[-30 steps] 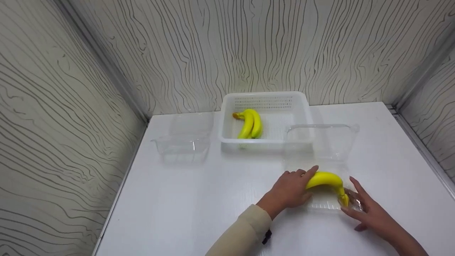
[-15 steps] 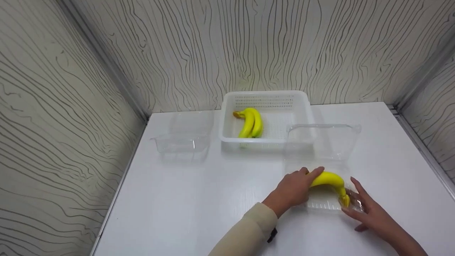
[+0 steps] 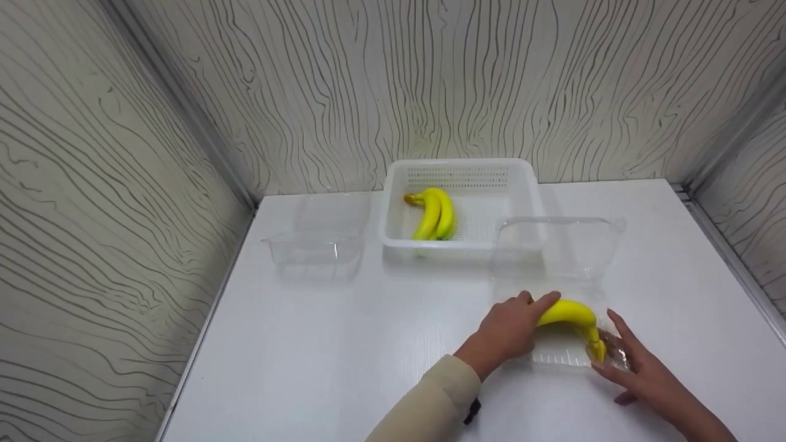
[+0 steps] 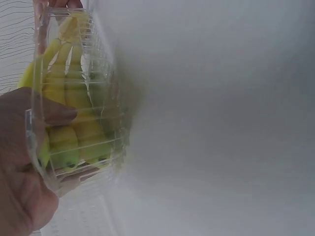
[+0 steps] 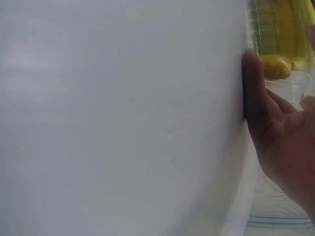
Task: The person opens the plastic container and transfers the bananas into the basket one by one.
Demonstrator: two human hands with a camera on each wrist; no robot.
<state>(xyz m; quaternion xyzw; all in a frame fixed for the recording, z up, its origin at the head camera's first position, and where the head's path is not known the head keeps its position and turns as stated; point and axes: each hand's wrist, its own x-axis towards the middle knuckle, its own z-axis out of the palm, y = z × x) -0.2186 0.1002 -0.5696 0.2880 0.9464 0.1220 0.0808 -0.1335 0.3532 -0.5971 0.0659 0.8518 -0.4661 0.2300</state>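
The left hand (image 3: 506, 331) curls over the blunt end of a banana bunch (image 3: 568, 313) lying in an open clear clamshell box (image 3: 556, 353) at about five o'clock on the white table (image 3: 344, 350). The right hand (image 3: 638, 371) — fingers straight and relaxed — rests against the box's three-o'clock side by the stem, gripping nothing.

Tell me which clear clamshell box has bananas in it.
The near-right clear box, between both hands, with its lid standing open. The other clear box, far left beside the white basket, holds none.
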